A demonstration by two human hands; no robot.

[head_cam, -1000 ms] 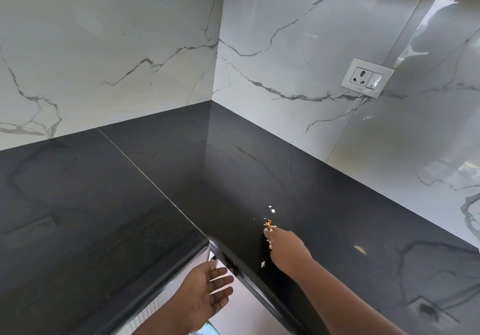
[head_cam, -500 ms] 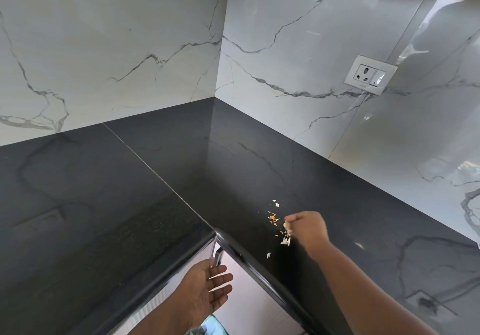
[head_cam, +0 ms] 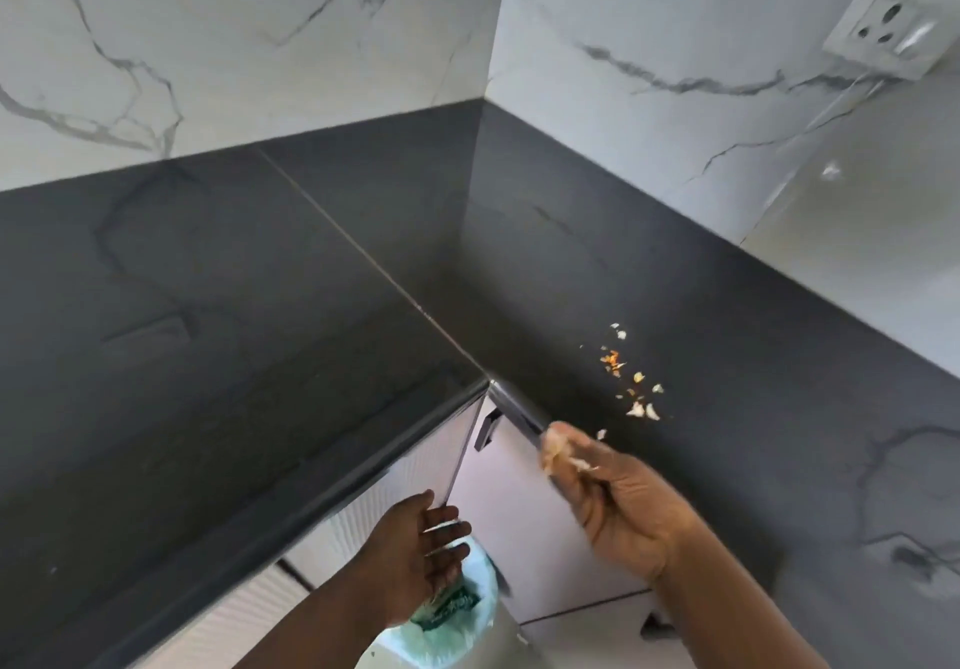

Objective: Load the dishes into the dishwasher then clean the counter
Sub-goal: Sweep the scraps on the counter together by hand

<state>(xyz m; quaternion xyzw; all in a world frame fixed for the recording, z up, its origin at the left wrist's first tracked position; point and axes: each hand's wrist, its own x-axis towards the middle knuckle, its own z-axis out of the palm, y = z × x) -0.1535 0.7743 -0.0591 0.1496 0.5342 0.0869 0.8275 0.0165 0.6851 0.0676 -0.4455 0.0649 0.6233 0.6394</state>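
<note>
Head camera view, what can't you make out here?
- White bin with pale green liner: contents hidden by the left hand and the bottom edge.
- Pale scraps in the right hand: motion-blurred, grip unclear.
- Small white and orange crumbs on the black stone counter: too small to identify.

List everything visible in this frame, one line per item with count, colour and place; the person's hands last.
counter: one, black, L-shaped along both walls
food scraps: small scatter, white and orange, on the counter near its front edge
wall socket: one, white, on the right marble wall
cabinet doors: pale, below the counter corner
bin: one, pale green liner, on the floor below the left hand
left hand: open, palm up, over the bin
right hand: holds whitish scraps at the counter edge
</note>
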